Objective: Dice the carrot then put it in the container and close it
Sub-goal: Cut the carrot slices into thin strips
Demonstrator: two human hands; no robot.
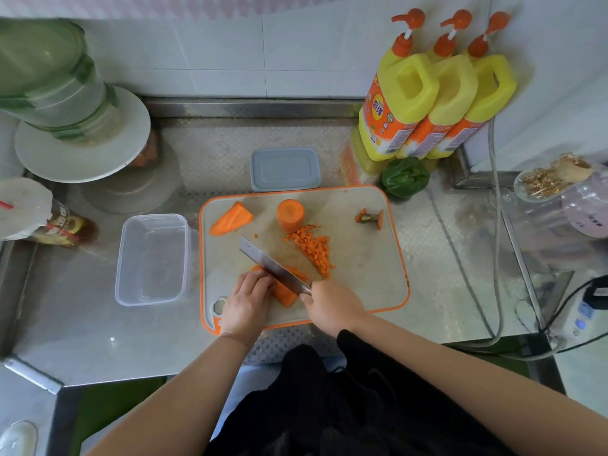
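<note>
On the orange-rimmed cutting board (362, 258) my left hand (245, 299) holds down a carrot piece (285, 292) with curled fingers. My right hand (334, 307) grips the handle of a knife (273, 266), whose blade lies across that piece. A heap of diced carrot (314, 248) sits mid-board. An upright carrot chunk (290, 213), a tapered carrot piece (232, 218) and the carrot top (370, 218) lie at the board's far side. The clear container (153, 258) stands empty left of the board. Its grey lid (284, 169) lies behind the board.
Three yellow pump bottles (434, 100) stand at the back right with a green pepper (405, 176) in front. A white plate (82, 143) under a green jar, and a sauce jar (62, 225), sit at the left. Cables and an appliance (582, 311) lie right.
</note>
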